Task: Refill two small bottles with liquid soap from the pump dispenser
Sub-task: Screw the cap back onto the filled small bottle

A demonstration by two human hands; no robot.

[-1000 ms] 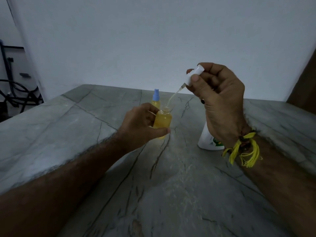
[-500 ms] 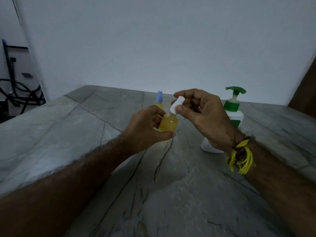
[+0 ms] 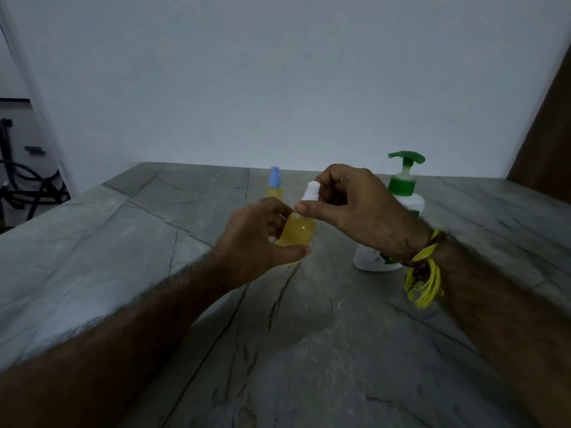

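My left hand (image 3: pixel 256 239) grips a small clear bottle (image 3: pixel 298 233) full of yellow soap, held above the stone counter. My right hand (image 3: pixel 355 208) pinches its white spray cap (image 3: pixel 310 193), which sits on the bottle's neck. A second small bottle (image 3: pixel 274 188) with a blue spray cap stands upright on the counter just behind, also yellow inside. The white pump dispenser (image 3: pixel 404 193) with a green pump head stands behind my right wrist, its lower body partly hidden.
The grey veined stone counter (image 3: pixel 309 350) runs to a white wall at the back. Its left edge drops off near dark cables and pipes (image 3: pixel 27 180). A brown panel (image 3: pixel 550 143) rises at the far right.
My right hand came down from above with the white cap and its dip tube, and the cap now sits on the bottle's neck. The left hand kept hold of the bottle.
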